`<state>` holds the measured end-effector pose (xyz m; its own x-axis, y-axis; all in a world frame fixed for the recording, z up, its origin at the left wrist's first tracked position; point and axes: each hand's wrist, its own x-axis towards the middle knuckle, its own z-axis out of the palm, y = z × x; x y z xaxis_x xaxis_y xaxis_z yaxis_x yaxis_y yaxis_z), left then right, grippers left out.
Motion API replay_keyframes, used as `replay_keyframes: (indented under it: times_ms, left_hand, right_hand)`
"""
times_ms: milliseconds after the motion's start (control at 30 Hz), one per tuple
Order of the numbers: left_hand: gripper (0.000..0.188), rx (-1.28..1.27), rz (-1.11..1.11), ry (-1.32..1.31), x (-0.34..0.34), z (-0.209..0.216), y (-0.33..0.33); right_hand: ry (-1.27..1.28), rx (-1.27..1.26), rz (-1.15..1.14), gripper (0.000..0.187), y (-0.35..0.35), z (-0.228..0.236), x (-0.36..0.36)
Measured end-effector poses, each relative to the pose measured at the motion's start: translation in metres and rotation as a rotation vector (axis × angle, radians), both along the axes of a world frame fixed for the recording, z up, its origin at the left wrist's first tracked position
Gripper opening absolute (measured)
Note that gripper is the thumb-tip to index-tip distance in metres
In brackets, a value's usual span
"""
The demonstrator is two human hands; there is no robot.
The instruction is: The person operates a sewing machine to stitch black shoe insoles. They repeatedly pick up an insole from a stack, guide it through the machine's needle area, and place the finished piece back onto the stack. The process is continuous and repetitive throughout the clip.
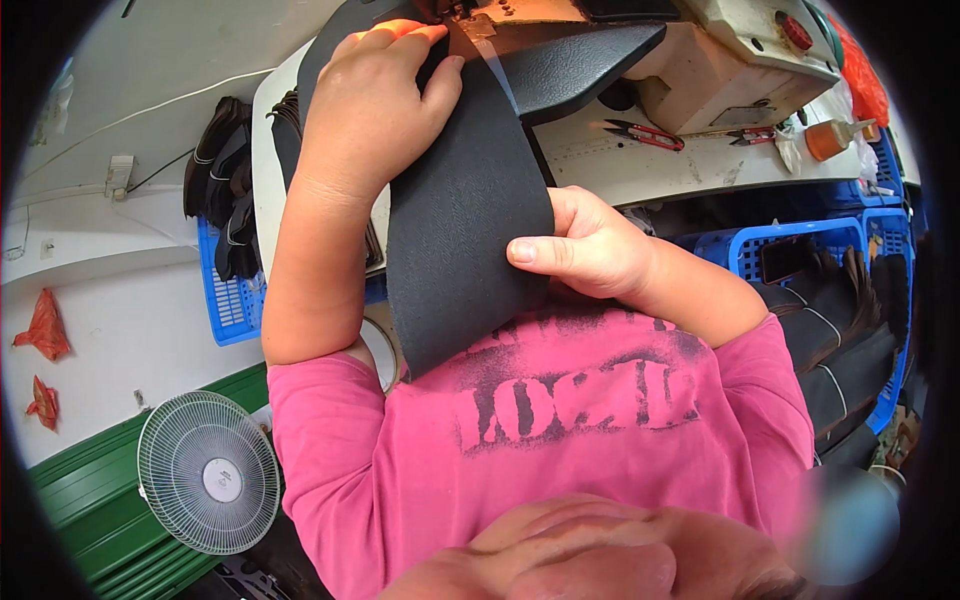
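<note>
A long dark fabric-faced piece (pixel 465 210) runs from the lit sewing spot at the top down toward my chest. My left hand (pixel 385 100) lies flat on its upper end, fingers stretched forward and thumb apart, close to the lamp-lit machine parts. Lower down, my right hand (pixel 590 245) grips the piece's right edge, thumb on top and the other fingers partly hidden beneath. A black leather-textured panel (pixel 590 75) sticks out to the right beside the upper end; whether the two are joined I cannot tell.
The pale sewing machine body (pixel 730 75) stands at upper right. Red-handled snips (pixel 650 135) and an orange bottle (pixel 828 140) lie on the white table (pixel 600 165). Blue crates (pixel 745 245) with bundled dark pieces (pixel 830 330) are at right. A fan (pixel 210 475) is at lower left.
</note>
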<state>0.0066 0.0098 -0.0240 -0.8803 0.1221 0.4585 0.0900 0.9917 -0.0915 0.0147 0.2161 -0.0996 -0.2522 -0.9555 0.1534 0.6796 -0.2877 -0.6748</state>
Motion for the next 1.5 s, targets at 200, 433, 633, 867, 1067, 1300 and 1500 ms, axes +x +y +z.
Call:
replay_keyframes:
  times_ms: [200,433,633,867,1067,1300,1500]
  left_hand:
    - [0.031,-0.019,-0.011,-0.013,-0.003,0.003,0.002]
    - [0.032,0.048,-0.04,-0.056,-0.005,0.004,-0.001]
    - [0.03,0.102,-0.035,-0.098,-0.005,0.009,-0.001]
    - [0.029,0.144,-0.024,-0.119,-0.005,0.01,-0.003]
    - [0.026,0.122,-0.062,-0.024,-0.007,0.007,-0.005]
    - [0.026,0.194,-0.062,-0.068,-0.002,0.011,-0.003]
    - [0.03,0.137,-0.071,-0.154,0.01,0.017,0.01]
  right_hand:
    - [0.048,-0.003,-0.058,0.031,0.006,-0.004,-0.003]
    - [0.051,-0.02,-0.121,0.032,0.011,-0.009,-0.008]
    - [0.058,-0.006,-0.163,0.032,0.013,-0.011,-0.01]
    - [0.066,0.023,-0.145,0.031,0.016,-0.013,-0.015]
    - [0.021,0.0,-0.151,0.032,0.014,-0.015,-0.017]
    - [0.112,0.035,-0.127,0.032,0.005,-0.015,-0.03]
    - [0.09,0.095,-0.201,0.036,-0.01,-0.007,-0.032]
